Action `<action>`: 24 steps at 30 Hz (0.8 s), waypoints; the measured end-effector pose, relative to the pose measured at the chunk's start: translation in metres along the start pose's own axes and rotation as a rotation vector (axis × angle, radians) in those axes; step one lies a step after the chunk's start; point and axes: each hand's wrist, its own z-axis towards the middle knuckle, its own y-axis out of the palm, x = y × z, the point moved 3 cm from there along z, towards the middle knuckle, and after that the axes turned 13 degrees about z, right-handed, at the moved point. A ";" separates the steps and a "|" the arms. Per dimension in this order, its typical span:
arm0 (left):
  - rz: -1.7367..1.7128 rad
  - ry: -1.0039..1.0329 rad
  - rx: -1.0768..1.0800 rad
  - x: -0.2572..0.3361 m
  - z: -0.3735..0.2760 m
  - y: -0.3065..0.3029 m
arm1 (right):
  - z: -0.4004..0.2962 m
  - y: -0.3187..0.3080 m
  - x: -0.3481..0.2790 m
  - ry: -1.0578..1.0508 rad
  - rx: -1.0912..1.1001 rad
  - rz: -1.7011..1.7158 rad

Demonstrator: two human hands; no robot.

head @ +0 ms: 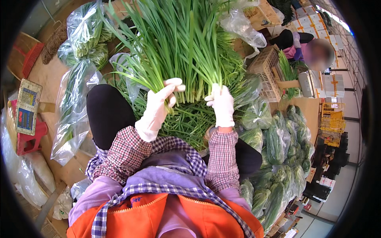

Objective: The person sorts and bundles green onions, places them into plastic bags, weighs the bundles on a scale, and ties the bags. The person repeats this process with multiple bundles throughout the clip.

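Observation:
My left hand, in a white glove, is closed around a small bunch of garlic chives, with the cut ends poking out below the fist. Gloved in white too, my right hand grips the lower stalks of another few chives, whose leaves point up and away. Behind both hands lies a large heap of long green chives, stalk ends towards me. Loose leaves and trimmings cover the spot between my knees, below the hands.
Bagged chives stand at left, and many more bags lie to the right. A digital scale and a red stool are far left. Beyond a plastic crate, another person sits beside chives.

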 end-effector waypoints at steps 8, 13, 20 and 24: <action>0.001 -0.030 -0.176 0.003 -0.004 0.014 | -0.027 -0.028 -0.074 -0.225 0.377 0.685; -0.046 -0.066 -0.252 0.006 -0.009 0.024 | -0.049 0.000 -0.060 -0.239 0.397 0.484; -0.244 -0.081 -0.289 -0.016 0.001 0.022 | -0.091 0.062 -0.005 -0.832 0.183 -0.496; -0.191 -0.111 -0.305 -0.013 0.001 0.019 | -0.115 0.067 0.007 -0.817 0.004 -0.587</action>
